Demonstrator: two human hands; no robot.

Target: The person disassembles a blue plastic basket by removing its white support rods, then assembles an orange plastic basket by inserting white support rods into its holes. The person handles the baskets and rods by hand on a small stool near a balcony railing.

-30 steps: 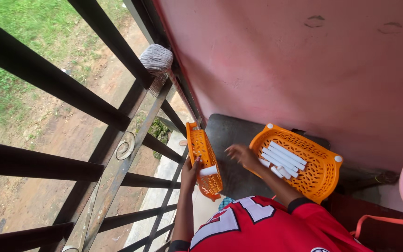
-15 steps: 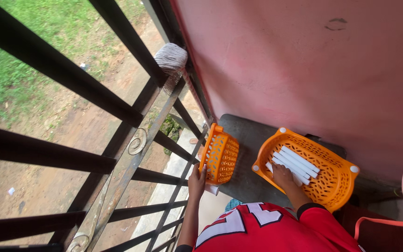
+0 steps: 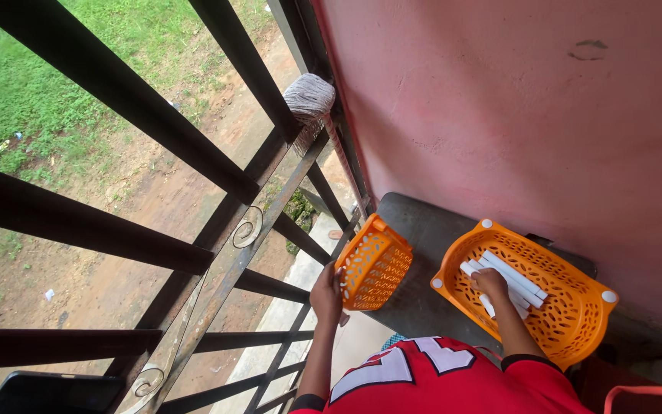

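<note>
The left hand (image 3: 326, 293) grips the near rim of a small orange basket (image 3: 375, 263), fingers curled over the edge, and holds it tipped on its side so that its open mouth faces away from the person's body, toward the railing (image 3: 216, 165). I cannot tell whether anything lies inside it. The basket sits at the outer edge of the grey worktop (image 3: 417, 230), just beside the gap in the bars.

The right hand (image 3: 490, 284) rests palm-down inside a larger orange basket (image 3: 572, 322), fingers closed over one end of a cluster of white sticks (image 3: 516, 277). Whether it pinches a single stick or only presses on the bunch is unclear. That basket is tilted too, leaning against the pink wall (image 3: 499, 115) beyond the right hand.

The main risk looks to be on the left: tipped at the worktop's edge, the small basket could spill through the railing to the ground below if the grip slips or the tilt grows. A stick carried across between the hands could likewise roll off the bare worktop. On the right, pulling one stick from under the others may drag its neighbours loose, and the leaning basket could slide down if pressed hard. The sticks look thin enough to snap under a heavy hand.
</note>
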